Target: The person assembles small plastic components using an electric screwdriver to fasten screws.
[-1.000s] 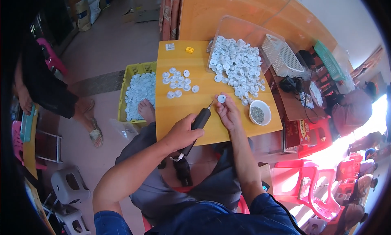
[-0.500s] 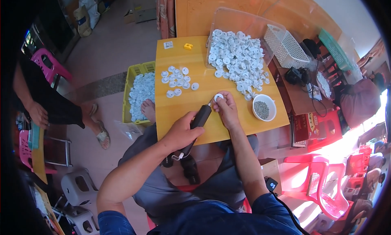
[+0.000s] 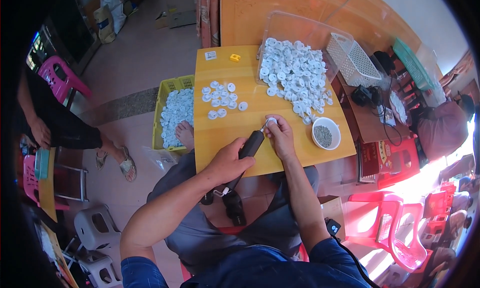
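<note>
My left hand [image 3: 229, 162] is wrapped round a black electric screwdriver [image 3: 252, 144], its thin bit pointing up and right at a small round white plastic part [image 3: 271, 121]. That part is pinched in the fingers of my right hand [image 3: 282, 139], just above the table's near half. The bit's tip meets or nearly meets the part; the exact contact is too small to tell. A white bowl [image 3: 335, 129] of small grey metal pieces, likely screws, stands to the right of my right hand. Several similar white parts [image 3: 220, 100] lie loose to the left.
A clear plastic bin [image 3: 295, 21] lies at the table's [image 3: 240, 70] far right, white parts [image 3: 292, 70] spilling out. A small yellow object [image 3: 235, 57] sits farther back. On the floor left is a yellow crate [image 3: 161, 95] of white parts. A person [image 3: 37, 128] is at far left.
The white part has tilted in my right fingers, with the screwdriver's bit still at it. The whole view has shifted slightly. At far left, the other person's hand and feet have moved a little.
</note>
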`<state>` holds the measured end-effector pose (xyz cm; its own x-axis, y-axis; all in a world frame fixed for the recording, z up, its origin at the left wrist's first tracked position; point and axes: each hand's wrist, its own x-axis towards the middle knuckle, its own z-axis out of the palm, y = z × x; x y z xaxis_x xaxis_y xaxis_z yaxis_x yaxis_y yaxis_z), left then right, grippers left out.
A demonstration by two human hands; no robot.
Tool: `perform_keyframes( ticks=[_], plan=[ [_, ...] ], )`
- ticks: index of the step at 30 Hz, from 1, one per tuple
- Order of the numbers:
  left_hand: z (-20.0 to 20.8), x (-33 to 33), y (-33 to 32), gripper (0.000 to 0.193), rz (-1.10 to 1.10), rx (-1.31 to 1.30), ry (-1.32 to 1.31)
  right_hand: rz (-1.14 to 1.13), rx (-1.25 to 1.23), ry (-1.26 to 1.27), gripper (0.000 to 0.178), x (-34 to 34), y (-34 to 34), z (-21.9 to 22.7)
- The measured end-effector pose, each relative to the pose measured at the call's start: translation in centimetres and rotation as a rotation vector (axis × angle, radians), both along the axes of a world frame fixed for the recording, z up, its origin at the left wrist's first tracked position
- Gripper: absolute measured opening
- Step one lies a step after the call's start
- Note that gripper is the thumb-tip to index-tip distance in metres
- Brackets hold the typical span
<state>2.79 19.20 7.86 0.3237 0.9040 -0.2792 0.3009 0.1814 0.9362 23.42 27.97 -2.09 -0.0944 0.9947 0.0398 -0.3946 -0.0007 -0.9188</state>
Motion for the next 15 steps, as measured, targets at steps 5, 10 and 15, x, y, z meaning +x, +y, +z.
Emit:
perform_keyframes(
  ticks=[5,10,15],
  plan=[
    [-0.29,-0.07,0.01,0.058,0.003,0.002,0.026,-0.019,-0.011,-0.054,0.019,-0.12,0.16,-0.11],
    [0.11,0.12,0.02,0.055,0.005,-0.003,0.041,-0.046,-0.015,-0.047,0.021,-0.20,0.20,-0.04],
    [0.52,0.27,0.05,0.052,0.005,-0.024,0.092,-0.053,-0.007,-0.046,0.021,-0.29,0.15,-0.16]
  ],
)
